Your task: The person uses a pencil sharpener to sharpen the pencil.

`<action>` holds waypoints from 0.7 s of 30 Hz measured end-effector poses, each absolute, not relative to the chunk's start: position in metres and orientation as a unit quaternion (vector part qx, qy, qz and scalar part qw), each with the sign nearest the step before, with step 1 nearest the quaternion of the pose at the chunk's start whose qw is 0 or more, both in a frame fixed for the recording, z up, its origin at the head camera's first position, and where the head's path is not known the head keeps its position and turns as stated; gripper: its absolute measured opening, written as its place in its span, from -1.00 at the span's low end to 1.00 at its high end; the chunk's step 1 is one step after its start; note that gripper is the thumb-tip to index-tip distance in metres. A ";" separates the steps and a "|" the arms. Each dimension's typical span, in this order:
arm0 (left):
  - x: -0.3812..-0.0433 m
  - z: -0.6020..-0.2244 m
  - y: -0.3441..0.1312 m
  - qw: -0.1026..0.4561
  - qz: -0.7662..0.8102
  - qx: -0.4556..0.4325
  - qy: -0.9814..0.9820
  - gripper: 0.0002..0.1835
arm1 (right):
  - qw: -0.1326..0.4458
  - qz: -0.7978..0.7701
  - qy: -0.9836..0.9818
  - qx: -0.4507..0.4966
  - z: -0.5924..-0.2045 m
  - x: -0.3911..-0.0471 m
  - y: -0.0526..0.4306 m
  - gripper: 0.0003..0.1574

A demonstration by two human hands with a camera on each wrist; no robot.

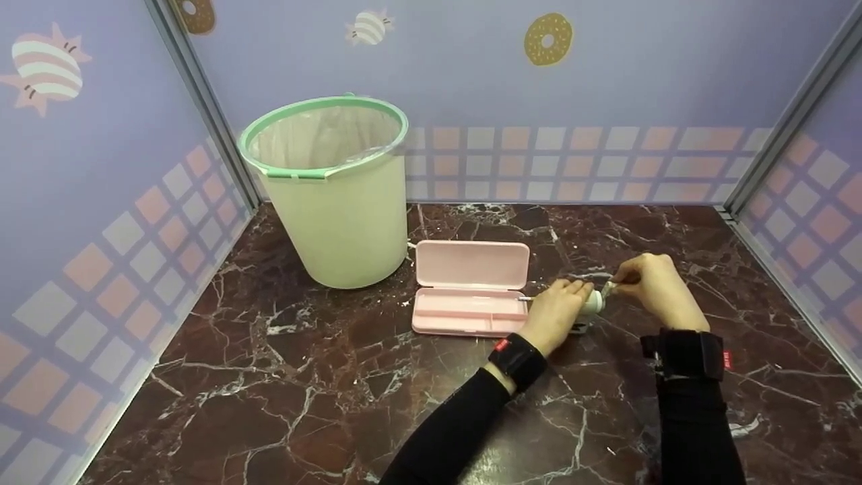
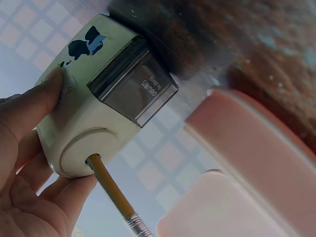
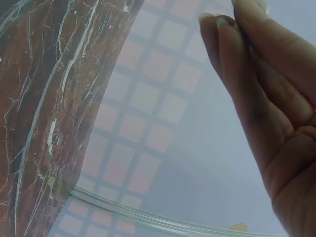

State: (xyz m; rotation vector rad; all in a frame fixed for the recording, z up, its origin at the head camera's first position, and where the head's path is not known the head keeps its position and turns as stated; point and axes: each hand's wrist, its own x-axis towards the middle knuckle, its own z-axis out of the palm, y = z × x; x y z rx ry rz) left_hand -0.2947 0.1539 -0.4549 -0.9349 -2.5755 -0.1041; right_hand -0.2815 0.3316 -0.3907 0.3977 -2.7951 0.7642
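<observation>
My left hand (image 1: 553, 315) grips a white tabletop pencil sharpener (image 2: 79, 113) with dark blue markings and a clear shavings drawer (image 2: 140, 89). A yellow pencil (image 2: 112, 185) is stuck into the hole in its face; the metal band near the pencil's end shows. On the sharpener's opposite side, my right hand (image 1: 663, 286) pinches the crank handle (image 1: 608, 289), which is mostly hidden by the fingers. Close by on the left lies an opened pink pencil case (image 1: 471, 265), the pencil's end reaching over its right side.
A pale green bin (image 1: 343, 222) with a green rim and a clear liner stands at the back left. Patterned panels (image 1: 606, 81) enclose the dark marble-look tabletop (image 1: 323, 377) at the back and sides. Small white bits are scattered on the surface.
</observation>
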 end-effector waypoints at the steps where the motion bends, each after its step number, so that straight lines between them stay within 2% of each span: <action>1: -0.295 -0.455 0.154 0.199 -0.038 -0.335 -0.920 -0.55 | 0.115 0.256 -0.950 0.133 -0.392 -0.282 0.331 -0.94; 6: -0.296 -0.455 0.153 0.210 -0.041 -0.334 -0.918 -0.57 | 0.143 0.253 -0.949 0.121 -0.397 -0.285 0.327 -0.92; 21: -0.296 -0.453 0.151 0.183 -0.058 -0.340 -0.920 -0.51 | 0.216 0.256 -0.939 0.078 -0.416 -0.296 0.319 -0.91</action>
